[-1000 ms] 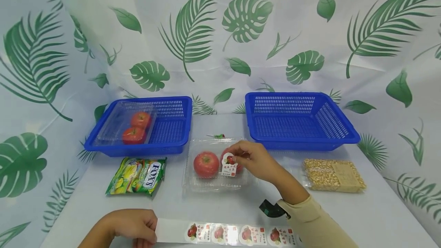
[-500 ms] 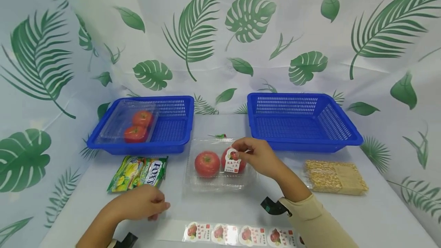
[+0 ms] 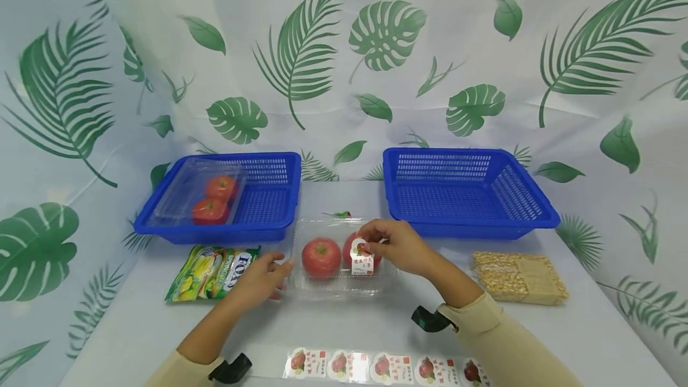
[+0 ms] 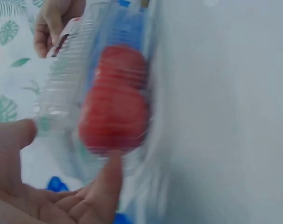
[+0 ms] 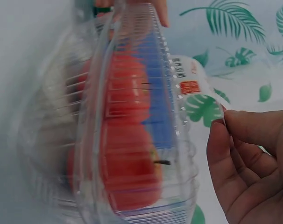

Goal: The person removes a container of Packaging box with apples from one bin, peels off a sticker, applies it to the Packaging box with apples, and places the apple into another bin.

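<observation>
Sticker [image 3: 362,258] sits pinched between the thumb and fingers of your right hand [image 3: 396,246], held over the lid of the clear box [image 3: 344,288] at mid-table. Box holds two tomatoes [image 3: 321,257], sticker above the right one. Your left hand [image 3: 261,280] reaches the box's left edge, fingers straight and slightly spread, tips touching the plastic; the left wrist view shows the thumb [image 4: 13,140] on one side and a finger [image 4: 109,175] against the box wall. Sticker strip [image 3: 376,366] lies at the near table edge. Candy bag [image 3: 212,272] lies just left of your left hand. Left basket [image 3: 271,196] holds another tomato box [image 3: 199,193]; right basket [image 3: 467,193] behind your right hand. Corn pack [image 3: 520,276] at right, well apart from the box.
</observation>
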The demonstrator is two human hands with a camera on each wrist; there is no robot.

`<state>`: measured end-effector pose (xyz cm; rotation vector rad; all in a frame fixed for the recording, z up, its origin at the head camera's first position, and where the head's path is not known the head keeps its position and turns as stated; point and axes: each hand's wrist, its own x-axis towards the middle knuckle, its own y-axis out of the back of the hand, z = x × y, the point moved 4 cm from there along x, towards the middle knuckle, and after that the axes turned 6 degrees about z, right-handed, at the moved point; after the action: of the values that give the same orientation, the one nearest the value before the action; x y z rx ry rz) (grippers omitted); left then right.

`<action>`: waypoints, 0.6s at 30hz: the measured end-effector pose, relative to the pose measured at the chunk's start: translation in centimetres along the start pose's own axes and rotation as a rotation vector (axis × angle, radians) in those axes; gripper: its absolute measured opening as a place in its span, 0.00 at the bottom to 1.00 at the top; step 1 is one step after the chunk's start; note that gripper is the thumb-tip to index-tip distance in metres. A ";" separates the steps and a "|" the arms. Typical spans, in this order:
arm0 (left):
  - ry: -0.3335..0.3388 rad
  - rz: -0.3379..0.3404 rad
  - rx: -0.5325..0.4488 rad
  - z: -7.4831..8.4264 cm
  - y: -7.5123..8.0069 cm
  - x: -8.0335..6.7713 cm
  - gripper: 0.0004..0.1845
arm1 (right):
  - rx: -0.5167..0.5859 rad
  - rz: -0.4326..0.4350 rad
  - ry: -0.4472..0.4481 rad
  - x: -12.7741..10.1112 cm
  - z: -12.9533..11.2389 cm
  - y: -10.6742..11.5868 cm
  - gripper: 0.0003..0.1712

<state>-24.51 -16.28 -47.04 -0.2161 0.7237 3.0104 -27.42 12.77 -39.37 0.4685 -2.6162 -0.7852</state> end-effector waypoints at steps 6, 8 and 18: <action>0.061 -0.004 -0.411 -1.4 -1.3 0.7 0.26 | 0.048 -0.031 -0.038 0.8 0.7 -0.4 0.12; 0.071 -0.051 -0.555 -1.8 -1.7 0.6 0.21 | 0.064 -0.027 -0.056 1.2 0.8 -0.5 0.12; 0.013 -0.166 -0.801 -2.9 -1.9 0.6 0.15 | 0.087 -0.042 -0.115 3.4 1.0 -1.5 0.16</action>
<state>-24.60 -15.88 -50.54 -0.2897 -0.5104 2.9497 -30.55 10.63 -40.20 0.5191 -2.7639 -0.7340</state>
